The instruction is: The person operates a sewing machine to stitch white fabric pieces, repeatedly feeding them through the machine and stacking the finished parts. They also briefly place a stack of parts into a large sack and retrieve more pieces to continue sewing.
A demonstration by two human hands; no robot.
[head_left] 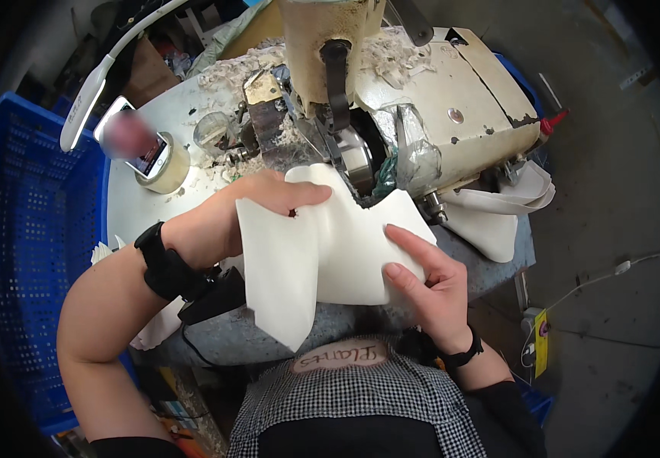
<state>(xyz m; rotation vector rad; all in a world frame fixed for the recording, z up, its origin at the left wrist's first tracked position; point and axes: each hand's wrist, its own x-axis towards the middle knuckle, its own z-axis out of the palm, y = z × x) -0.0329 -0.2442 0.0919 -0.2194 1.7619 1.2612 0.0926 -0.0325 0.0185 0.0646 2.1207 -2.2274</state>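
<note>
A white, leather-like cut piece hangs between my hands at the front of a skiving machine. Its upper edge reaches the machine's working part, beside the shiny round metal drum. My left hand grips the piece near its upper left, thumb on top and the other fingers hidden under it. At the lower right edge my right hand holds the same piece, with thumb and forefinger over its face. The left part of the piece folds down in a long pointed flap. Exact contact with the machine is hidden.
More white pieces lie at the table's right end. A phone leans in a round holder at left, below a lamp. Pale shavings litter the machine. A blue crate stands left; a red-tipped part sticks out right.
</note>
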